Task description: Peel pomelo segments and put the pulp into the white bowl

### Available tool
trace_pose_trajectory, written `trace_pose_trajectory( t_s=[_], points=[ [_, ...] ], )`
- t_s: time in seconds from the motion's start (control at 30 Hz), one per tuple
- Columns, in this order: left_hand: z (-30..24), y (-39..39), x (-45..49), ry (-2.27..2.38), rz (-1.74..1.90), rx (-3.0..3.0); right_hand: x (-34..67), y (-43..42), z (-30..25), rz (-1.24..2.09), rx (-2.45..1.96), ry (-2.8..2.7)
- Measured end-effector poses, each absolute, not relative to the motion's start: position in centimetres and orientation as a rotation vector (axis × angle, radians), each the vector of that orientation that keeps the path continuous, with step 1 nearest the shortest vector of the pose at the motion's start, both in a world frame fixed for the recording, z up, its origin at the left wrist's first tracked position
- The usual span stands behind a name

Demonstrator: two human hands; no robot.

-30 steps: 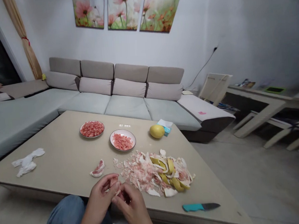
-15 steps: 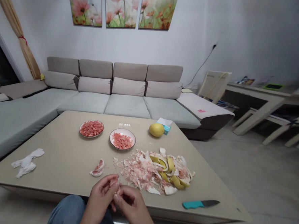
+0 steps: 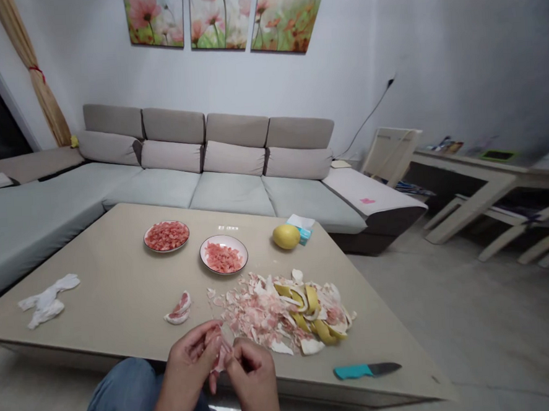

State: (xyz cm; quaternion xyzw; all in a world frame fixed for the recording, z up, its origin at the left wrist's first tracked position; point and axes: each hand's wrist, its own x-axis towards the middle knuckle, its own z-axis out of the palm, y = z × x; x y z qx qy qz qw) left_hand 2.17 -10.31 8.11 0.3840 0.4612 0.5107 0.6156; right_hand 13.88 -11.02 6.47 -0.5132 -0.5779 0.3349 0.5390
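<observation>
My left hand (image 3: pixel 193 362) is closed around a pink pomelo segment (image 3: pixel 222 351) at the table's front edge. Pinched against the same piece, my right hand (image 3: pixel 252 371) grips its pale membrane, which stretches between the two hands. Just beyond them lies another pomelo segment (image 3: pixel 178 309) in its white skin. A heap of pomelo peel and membrane scraps (image 3: pixel 267 311) spreads to the right of my hands. Behind it stand a plate with some pink pulp (image 3: pixel 224 258) and a fuller plate of pulp (image 3: pixel 166 235).
A teal-handled knife (image 3: pixel 366 370) lies near the table's right front corner, blade pointing right. A whole yellow pomelo (image 3: pixel 286 236) sits beside a blue tissue pack (image 3: pixel 304 233). Crumpled white tissue (image 3: pixel 50 301) is at the left. A grey sofa (image 3: pixel 229 189) borders the table (image 3: pixel 121 289).
My right hand has moved slightly right, away from the left. A strip of membrane now shows stretched between them. The things on the table stay in place.
</observation>
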Motion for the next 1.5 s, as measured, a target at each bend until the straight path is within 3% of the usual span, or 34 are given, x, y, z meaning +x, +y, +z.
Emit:
trace_pose_trajectory(
  t_s=[0.37, 0.7, 1.03, 1.5],
  points=[
    [8.4, -10.9, 2.8, 1.113, 1.218, 0.837, 15.3, -10.9, 6.9, 0.958, -1.225, -1.249],
    [8.6, -10.7, 1.8, 0.954, 1.105, 0.837, 16.4, -11.1, 7.5, 0.468, -1.245, -1.517],
    [8.4, -10.3, 1.2, 0.908, 1.035, 0.779, 15.4, -10.8, 7.5, 0.829, -1.093, -1.423],
    [8.1, -10.0, 1.6, 0.904, 1.117, 0.784, 14.8, -10.7, 8.2, 0.435, -1.091, -1.469]
  ],
)
